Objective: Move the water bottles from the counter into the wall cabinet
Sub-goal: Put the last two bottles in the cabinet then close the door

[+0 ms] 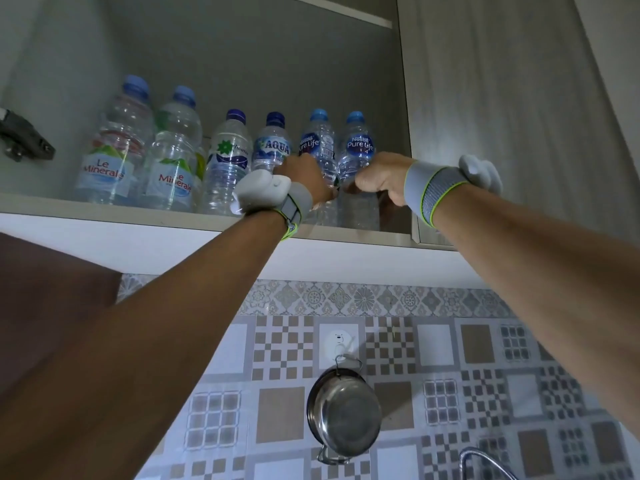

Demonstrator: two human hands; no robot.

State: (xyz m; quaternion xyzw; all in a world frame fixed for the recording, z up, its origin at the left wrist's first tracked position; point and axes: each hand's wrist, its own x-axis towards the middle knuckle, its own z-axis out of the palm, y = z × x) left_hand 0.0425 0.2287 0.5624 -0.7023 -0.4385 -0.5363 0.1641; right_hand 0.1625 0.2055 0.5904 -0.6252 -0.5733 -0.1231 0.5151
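My left hand (306, 178) is closed around one Nestle bottle (319, 147), and my right hand (379, 181) is closed around the second Nestle bottle (358, 147) just beside it, at three o'clock from the first. Both bottles stand on the shelf (138, 213) of the wall cabinet (242, 64), so I judge this is the placing step. Next I need to loosen both grips without tipping them. The cabinet also holds four other bottles (173, 150) in a row, toward nine o'clock. The counter is not visible.
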